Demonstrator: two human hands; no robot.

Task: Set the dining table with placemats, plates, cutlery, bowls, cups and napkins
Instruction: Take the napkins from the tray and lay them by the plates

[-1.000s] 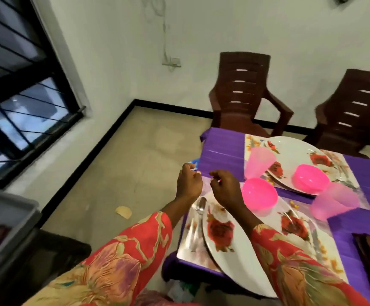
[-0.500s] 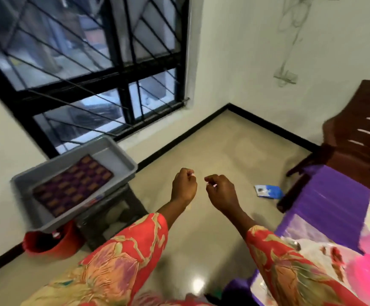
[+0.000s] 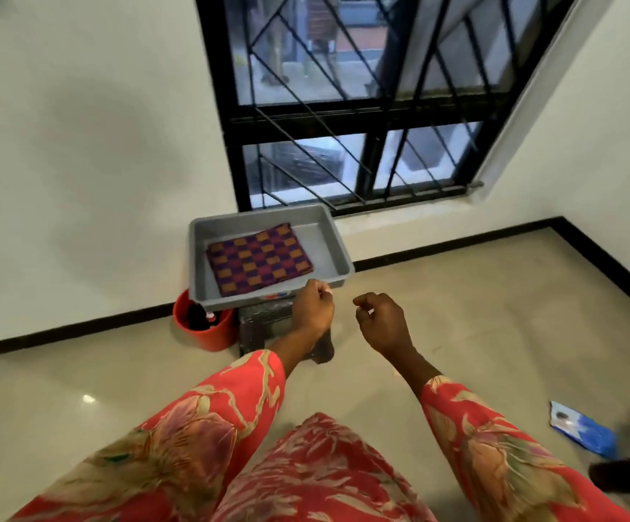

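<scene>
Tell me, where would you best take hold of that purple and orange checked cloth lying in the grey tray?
Probably by the near right corner of the purple and orange checked folded cloth, coming from above on the right side. It lies flat in the grey plastic tray, leaving bare tray floor on the right, so fingers can slip under that edge. The left hand hovers closest, with curled fingers and nothing visible in its grip.

Both arms extended forward at mid-frame, sleeves in red floral print reaching to forearms. Left hand [image 3: 312, 307] raised, back of hand to camera, fingers curled loosely inward, thumb tip meeting forefinger. Right hand [image 3: 383, 322] level beside it, well apart, fingers likewise curled, thumb near forefinger. Neither hand visibly holds anything. Wrists bare, slightly bent.
</scene>
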